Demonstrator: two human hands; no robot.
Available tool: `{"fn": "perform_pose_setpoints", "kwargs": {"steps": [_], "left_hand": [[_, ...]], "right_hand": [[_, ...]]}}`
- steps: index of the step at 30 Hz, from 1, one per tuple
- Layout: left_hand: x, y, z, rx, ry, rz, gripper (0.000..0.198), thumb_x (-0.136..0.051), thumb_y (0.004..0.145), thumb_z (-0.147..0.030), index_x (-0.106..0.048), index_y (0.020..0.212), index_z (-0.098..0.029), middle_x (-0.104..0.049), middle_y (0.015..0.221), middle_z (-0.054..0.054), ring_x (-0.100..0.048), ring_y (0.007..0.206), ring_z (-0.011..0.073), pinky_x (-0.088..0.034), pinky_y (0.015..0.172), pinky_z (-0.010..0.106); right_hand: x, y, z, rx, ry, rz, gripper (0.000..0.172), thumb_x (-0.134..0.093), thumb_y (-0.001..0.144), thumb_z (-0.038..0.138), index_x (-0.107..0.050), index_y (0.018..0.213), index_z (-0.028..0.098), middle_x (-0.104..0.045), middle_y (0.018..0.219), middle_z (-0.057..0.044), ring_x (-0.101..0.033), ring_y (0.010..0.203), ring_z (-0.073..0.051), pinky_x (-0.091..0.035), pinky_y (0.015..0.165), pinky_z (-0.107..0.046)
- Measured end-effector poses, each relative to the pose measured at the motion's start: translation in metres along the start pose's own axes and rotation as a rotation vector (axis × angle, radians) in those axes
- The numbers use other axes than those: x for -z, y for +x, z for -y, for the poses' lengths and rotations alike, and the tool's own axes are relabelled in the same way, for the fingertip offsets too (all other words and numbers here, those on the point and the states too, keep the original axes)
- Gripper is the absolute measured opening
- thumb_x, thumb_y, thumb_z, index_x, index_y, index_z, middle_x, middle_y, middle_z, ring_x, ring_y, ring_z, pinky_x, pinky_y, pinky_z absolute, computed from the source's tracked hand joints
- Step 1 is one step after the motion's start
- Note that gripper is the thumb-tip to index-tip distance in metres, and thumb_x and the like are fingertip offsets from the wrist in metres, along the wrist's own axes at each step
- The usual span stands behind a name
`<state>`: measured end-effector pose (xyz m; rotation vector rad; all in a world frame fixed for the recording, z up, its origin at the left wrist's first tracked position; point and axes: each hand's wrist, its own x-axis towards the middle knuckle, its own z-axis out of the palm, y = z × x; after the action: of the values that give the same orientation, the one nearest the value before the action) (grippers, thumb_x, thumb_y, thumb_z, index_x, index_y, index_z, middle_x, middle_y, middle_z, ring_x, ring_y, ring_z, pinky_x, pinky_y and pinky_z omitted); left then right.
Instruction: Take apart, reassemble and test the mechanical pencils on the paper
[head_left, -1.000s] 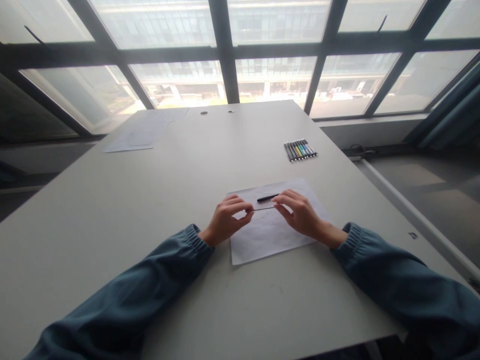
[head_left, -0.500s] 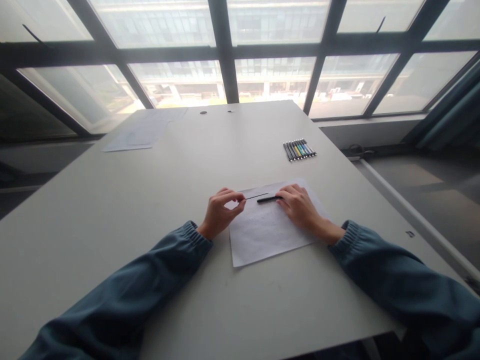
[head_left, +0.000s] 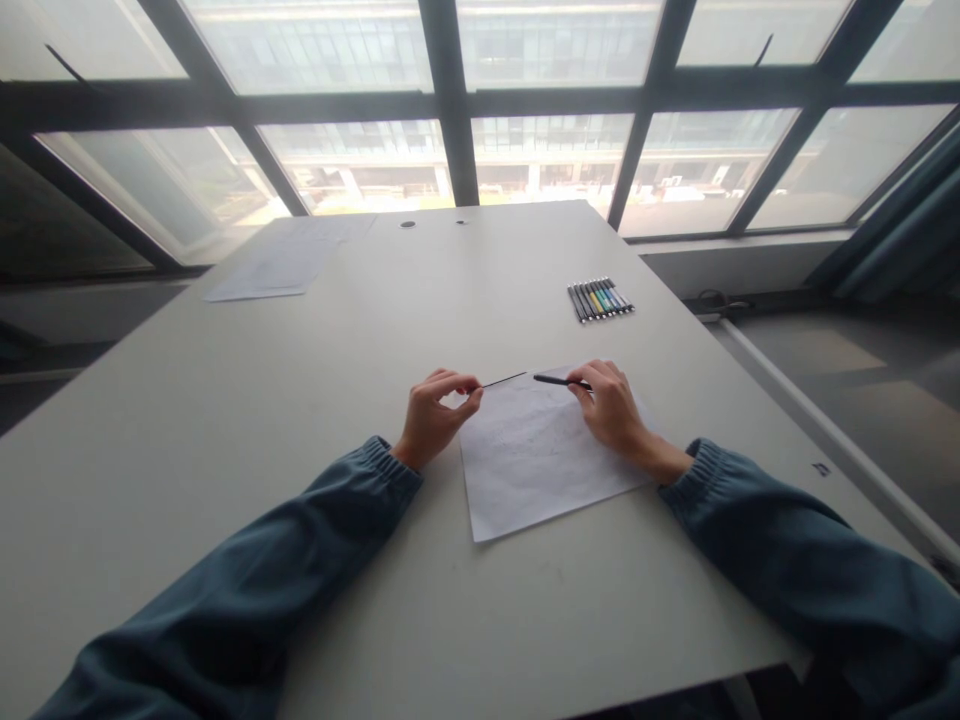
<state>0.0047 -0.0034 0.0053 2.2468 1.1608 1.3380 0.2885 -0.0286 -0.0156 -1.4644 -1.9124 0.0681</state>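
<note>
Between thumb and forefinger, my left hand (head_left: 441,410) pinches a thin dark rod, like a pen refill (head_left: 506,380), which points to the right above the paper's far edge. My right hand (head_left: 611,405) is closed around a black pen (head_left: 551,379), whose end sticks out to the left. The tip of the refill and the end of the pen face each other with a small gap between. Both hands are over or beside a wrinkled white sheet of paper (head_left: 540,470) with faint marks. The part of the pen inside my right hand is hidden.
Several pens, dark with some coloured ones, lie in a neat row (head_left: 600,300) further back on the right of the white table (head_left: 337,360). More paper (head_left: 274,265) lies at the far left. A small dark object (head_left: 821,468) sits near the right edge.
My right hand has lifted the pen up and slightly right. My left hand has moved a little left and up with the refill. The paper has shifted slightly.
</note>
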Motion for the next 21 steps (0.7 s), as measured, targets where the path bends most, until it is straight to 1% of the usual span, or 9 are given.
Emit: {"fn": "perform_pose_setpoints", "kwargs": {"steps": [3,6,11,16,21], "left_hand": [[0.0008,-0.0011,0.0020,0.006,0.004,-0.009,0.009,-0.069,0.086,-0.024,-0.071,0.079,-0.020,-0.068,0.075,0.001,-0.059,0.073,0.0145,-0.049,0.073,0.029],[0.0010,-0.0018,0.0028,-0.004,0.001,-0.013,0.009,-0.069,0.086,-0.024,-0.071,0.079,-0.019,-0.068,0.075,0.001,-0.059,0.074,0.0146,-0.050,0.073,0.030],[0.0006,-0.0014,0.0018,-0.033,-0.003,0.002,0.007,-0.069,0.085,-0.024,-0.071,0.080,-0.020,-0.068,0.075,0.001,-0.060,0.074,0.0151,-0.052,0.075,0.030],[0.0001,-0.0002,-0.0008,-0.065,-0.015,0.017,0.006,-0.069,0.085,-0.021,-0.072,0.080,-0.019,-0.069,0.075,0.001,-0.061,0.074,0.0151,-0.051,0.075,0.030],[-0.0006,-0.0005,-0.0017,-0.107,-0.008,0.069,0.007,-0.068,0.086,-0.020,-0.072,0.081,-0.019,-0.071,0.076,0.002,-0.061,0.074,0.0150,-0.051,0.074,0.030]], "right_hand": [[-0.0005,0.0004,-0.0033,-0.025,0.028,-0.056,0.010,-0.058,0.094,0.018,-0.068,0.095,0.021,-0.069,0.098,-0.008,-0.058,0.098,-0.028,-0.043,0.089,-0.042],[-0.0005,0.0003,-0.0040,-0.011,0.056,-0.075,0.012,-0.056,0.095,0.020,-0.067,0.095,0.021,-0.069,0.097,-0.008,-0.057,0.097,-0.028,-0.044,0.088,-0.043],[0.0001,0.0000,-0.0032,0.006,0.063,-0.072,0.011,-0.056,0.095,0.020,-0.067,0.095,0.022,-0.069,0.096,-0.008,-0.058,0.096,-0.028,-0.044,0.087,-0.043],[0.0024,0.0001,-0.0017,0.033,-0.008,-0.054,0.010,-0.059,0.094,0.018,-0.067,0.095,0.022,-0.068,0.096,-0.008,-0.057,0.097,-0.028,-0.042,0.086,-0.042],[0.0065,-0.0013,0.0048,0.121,-0.054,-0.013,0.009,-0.058,0.095,0.019,-0.067,0.097,0.022,-0.068,0.098,-0.007,-0.055,0.097,-0.027,-0.040,0.086,-0.041]]}}
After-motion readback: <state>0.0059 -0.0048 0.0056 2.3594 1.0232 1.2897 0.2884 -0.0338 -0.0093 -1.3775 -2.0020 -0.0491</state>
